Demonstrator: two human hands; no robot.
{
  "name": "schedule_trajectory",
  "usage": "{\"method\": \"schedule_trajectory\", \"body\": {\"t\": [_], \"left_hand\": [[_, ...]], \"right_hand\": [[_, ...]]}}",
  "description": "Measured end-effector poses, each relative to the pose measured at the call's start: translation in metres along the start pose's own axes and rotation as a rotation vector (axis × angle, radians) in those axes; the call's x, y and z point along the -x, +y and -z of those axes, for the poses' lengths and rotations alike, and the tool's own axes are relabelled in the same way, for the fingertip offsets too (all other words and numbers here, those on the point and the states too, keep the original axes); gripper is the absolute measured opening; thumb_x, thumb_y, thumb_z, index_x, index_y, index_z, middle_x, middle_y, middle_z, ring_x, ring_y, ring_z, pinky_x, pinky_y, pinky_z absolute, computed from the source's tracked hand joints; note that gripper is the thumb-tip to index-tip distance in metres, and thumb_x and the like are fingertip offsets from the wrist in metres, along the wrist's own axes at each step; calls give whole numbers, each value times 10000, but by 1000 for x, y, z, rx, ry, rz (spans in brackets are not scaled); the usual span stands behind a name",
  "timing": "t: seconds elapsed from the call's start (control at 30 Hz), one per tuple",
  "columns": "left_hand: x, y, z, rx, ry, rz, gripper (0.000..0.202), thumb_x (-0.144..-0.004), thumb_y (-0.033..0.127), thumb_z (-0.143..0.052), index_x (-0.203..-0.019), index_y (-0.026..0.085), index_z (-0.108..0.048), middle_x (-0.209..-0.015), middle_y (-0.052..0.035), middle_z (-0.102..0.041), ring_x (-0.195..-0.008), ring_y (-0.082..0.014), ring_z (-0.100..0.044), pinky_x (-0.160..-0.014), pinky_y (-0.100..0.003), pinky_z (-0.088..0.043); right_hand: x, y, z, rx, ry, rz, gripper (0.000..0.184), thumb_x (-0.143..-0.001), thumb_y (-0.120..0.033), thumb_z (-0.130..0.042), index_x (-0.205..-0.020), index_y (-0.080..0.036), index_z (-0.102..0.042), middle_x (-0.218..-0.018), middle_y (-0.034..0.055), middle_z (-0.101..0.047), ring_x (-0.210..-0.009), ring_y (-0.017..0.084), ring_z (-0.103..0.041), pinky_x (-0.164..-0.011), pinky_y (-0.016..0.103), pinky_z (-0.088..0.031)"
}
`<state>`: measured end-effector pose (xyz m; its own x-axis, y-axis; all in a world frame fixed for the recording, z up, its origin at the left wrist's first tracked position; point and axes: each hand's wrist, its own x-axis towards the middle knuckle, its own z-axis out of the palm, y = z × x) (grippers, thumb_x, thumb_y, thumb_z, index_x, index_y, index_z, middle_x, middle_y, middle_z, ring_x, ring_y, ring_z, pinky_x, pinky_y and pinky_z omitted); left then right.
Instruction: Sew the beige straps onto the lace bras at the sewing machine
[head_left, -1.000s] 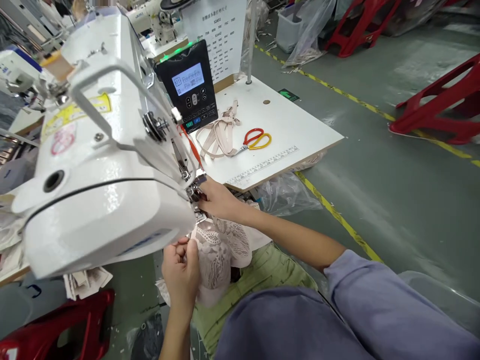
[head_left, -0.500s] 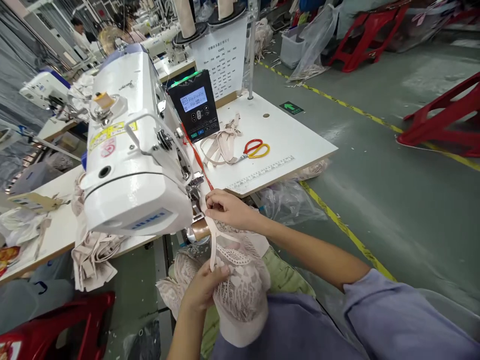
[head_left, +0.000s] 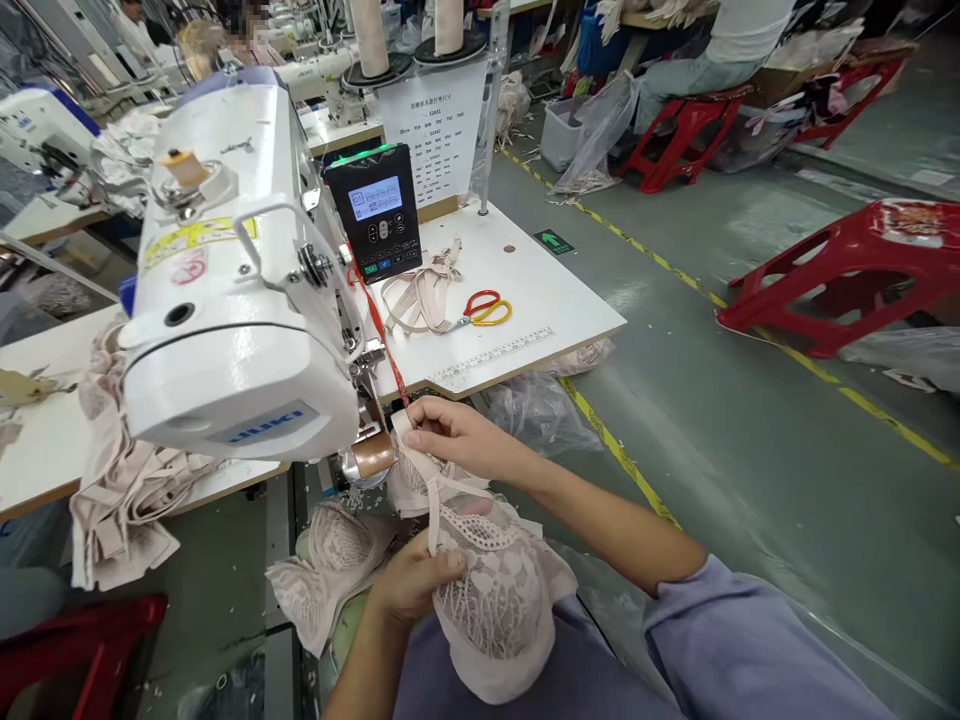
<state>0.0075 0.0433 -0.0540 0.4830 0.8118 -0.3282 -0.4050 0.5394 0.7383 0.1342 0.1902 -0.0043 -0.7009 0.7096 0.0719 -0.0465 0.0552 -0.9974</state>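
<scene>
A beige lace bra hangs between my two hands, its near cup bulging toward my lap. My left hand is closed on the cup's upper edge, thumb on top, by a narrow strap. Farther forward, my right hand pinches the bra's pale strap or band end, just right of the sewing machine's needle area and copper-coloured cylinder bed. A red cord runs down close to my right fingertips. Another lace cup piece lies over my lap, left of my left hand.
On the white table lie red-and-yellow scissors, a bundle of beige straps and a printed ruler. A control panel stands behind. More beige pieces drape off the left table. Red stools stand to the right; a seated person is beyond.
My view has swung to the right. Both hands and the bra have shifted right relative to the machine, so a small gap now shows between the bra and the needle area.
</scene>
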Motion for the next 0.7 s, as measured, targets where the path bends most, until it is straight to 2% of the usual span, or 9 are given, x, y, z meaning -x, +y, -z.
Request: {"method": "schedule_trajectory", "body": {"t": [0.07, 0.13, 0.23, 0.3, 0.37, 0.43, 0.53, 0.6, 0.7], "left_hand": [[0, 10, -1, -245, 80, -80, 482, -851, 489, -662, -1203, 161, -650, -1062, -109, -703, -976, -260, -644, -871, -362, -477], [1, 21, -3, -593, 271, -198, 306, -885, 418, -630, -1044, 162, -683, -909, -61, -697, -817, -193, -622, -740, -283, -459], [5, 29, 2, -1134, 636, -421, 161, -892, 302, -605, -840, 166, -675, -678, -3, -633, -597, -135, -532, -571, -244, -344], [10, 31, 8, -1461, 796, -611, 172, -901, 245, -576, -773, 171, -663, -605, 6, -597, -547, -136, -503, -541, -268, -283], [17, 33, 14, -1695, 852, -773, 226, -917, 231, -560, -715, 178, -647, -546, 10, -539, -521, -144, -473, -531, -302, -237], [23, 35, 17, -1792, 855, -870, 268, -927, 249, -572, -674, 186, -635, -507, 20, -474, -496, -147, -433, -528, -322, -215], [30, 40, 17, -1799, 856, -936, 261, -923, 266, -605, -678, 185, -640, -508, 24, -469, -494, -145, -420, -528, -322, -223], [33, 43, 15, -1800, 851, -958, 271, -931, 275, -598, -680, 179, -637, -508, 23, -477, -487, -142, -410, -521, -319, -218], [36, 46, 15, -1799, 842, -988, 268, -938, 264, -587, -691, 170, -632, -509, 22, -483, -484, -138, -406, -516, -313, -218]], "right_hand": [[7, -1, -3, -72, 17, -42, 218, -919, -412, -603, -920, -198, -562, -700, -46, -468, -566, 88, -436, -522, 209, -370], [21, -1, -8, -108, 49, -3, 210, -927, -409, -597, -909, -201, -569, -745, -31, -516, -535, 82, -481, -501, 212, -397], [50, 8, -16, 69, 59, 232, 206, -959, -384, -549, -903, -211, -646, -827, 30, -635, -675, 138, -630, -640, 265, -517], [72, 20, -21, 275, -10, 408, 240, -969, -383, -520, -914, -229, -695, -867, 64, -702, -838, 184, -681, -776, 299, -545], [90, 35, -25, 415, -99, 470, 248, -960, -380, -514, -933, -238, -715, -927, 69, -733, -882, 194, -696, -803, 298, -554], [101, 50, -29, 476, -154, 478, 236, -953, -345, -508, -953, -234, -716, -936, 60, -740, -835, 185, -710, -768, 290, -567], [104, 60, -35, 487, -135, 594, 175, -928, -250, -538, -983, -235, -704, -1012, 69, -736, -896, 189, -716, -786, 297, -565], [101, 58, -38, 456, -94, 723, 168, -903, -202, -584, -1038, -236, -677, -1081, 80, -716, -949, 186, -706, -793, 285, -560], [93, 50, -41, 409, -65, 824, 207, -899, -160, -601, -1095, -215, -634, -1099, 93, -687, -986, 177, -689, -824, 277, -558]]}}
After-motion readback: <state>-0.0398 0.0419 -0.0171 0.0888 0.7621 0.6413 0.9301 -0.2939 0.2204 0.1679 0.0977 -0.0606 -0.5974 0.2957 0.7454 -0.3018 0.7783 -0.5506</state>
